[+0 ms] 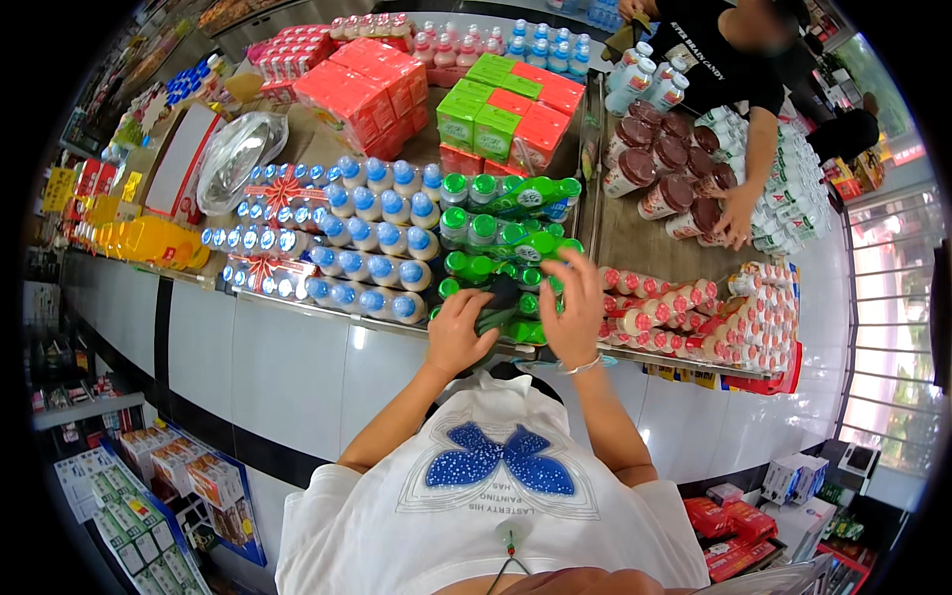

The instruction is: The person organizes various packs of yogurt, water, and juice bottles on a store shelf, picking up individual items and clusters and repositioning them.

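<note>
My left hand (459,332) is at the front edge of the display table, its fingers bent around a dark, cloth-like thing (504,292) that lies over green-capped bottles. What exactly this thing is cannot be made out. To its right, my right hand (575,315) is raised over the same rows, thumb and fingers apart, with nothing seen between them. Green bottles (540,193) lie on their sides across upright ones with green caps (454,220). Left of these stand rows of blue-capped white bottles (394,240).
Red-capped small bottles (650,315) fill the table's right front. Behind are green and red cartons (496,124) and red packs (362,89). A person in black (724,59) reaches a hand (736,213) among brown-lidded cups (659,183). Yellow jugs (149,241) stand far left.
</note>
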A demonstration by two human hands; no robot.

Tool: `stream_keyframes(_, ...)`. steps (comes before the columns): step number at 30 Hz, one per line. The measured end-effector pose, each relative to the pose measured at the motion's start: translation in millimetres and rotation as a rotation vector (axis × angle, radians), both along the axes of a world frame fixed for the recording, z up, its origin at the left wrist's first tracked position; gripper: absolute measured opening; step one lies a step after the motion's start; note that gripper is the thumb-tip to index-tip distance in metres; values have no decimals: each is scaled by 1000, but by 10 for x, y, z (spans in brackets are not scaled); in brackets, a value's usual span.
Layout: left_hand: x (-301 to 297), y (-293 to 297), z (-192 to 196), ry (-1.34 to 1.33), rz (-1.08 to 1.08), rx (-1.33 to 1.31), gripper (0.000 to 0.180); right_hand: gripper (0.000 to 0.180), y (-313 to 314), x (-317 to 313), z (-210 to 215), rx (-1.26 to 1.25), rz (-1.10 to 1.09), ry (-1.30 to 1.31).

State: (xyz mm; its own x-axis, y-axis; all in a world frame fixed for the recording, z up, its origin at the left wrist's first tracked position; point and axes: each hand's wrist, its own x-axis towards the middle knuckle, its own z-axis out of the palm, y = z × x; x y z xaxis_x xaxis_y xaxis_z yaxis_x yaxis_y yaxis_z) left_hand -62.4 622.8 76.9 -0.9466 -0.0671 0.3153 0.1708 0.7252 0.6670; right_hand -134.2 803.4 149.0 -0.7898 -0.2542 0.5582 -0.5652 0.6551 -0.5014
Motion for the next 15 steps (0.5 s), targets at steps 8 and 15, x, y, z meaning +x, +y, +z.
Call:
stream_keyframes(8,86,-128,259,-178,-13,350,38,16,10,-40,9,-63,21,41)
stream_keyframes(15,-263,120,200,-147,170,-158,48,10,215,469,-970,-113,-130,-615)
